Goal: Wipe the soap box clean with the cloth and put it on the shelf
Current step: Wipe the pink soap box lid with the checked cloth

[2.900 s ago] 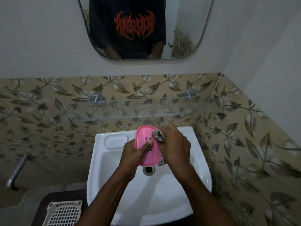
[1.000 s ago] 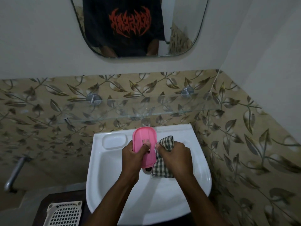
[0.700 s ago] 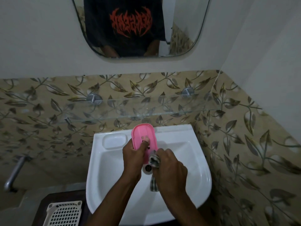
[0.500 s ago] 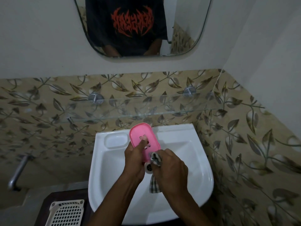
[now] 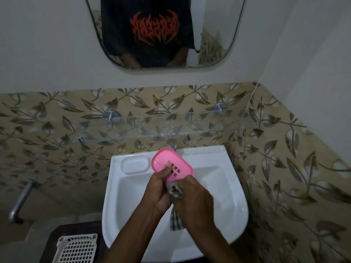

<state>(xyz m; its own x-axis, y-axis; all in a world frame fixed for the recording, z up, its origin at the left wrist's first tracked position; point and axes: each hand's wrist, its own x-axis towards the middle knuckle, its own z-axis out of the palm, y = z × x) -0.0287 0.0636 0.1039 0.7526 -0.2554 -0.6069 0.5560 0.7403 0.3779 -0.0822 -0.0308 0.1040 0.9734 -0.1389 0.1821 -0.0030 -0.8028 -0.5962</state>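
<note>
A pink oval soap box (image 5: pixel 171 164) with drain slots is held tilted above the white sink (image 5: pixel 235 188). My left hand (image 5: pixel 158 188) grips its lower end, thumb across the slotted face. My right hand (image 5: pixel 193 200) is closed around a bunched checked cloth (image 5: pixel 175 190), pressed against the box's lower right edge; a tail of cloth hangs below the fist. A glass shelf (image 5: pixel 190 128) on two metal brackets runs along the leaf-patterned tiles just above the sink.
A mirror (image 5: pixel 161 31) hangs on the wall above, showing a person's dark printed shirt. A tap (image 5: pixel 171 143) sits behind the box. A white mesh basket (image 5: pixel 76 247) lies at lower left, a metal pipe (image 5: pixel 20 202) at far left. The right wall is close.
The cloth, spread beside the box a second ago, is now bunched in my right hand at the box's lower end. The box has tilted its top further left.
</note>
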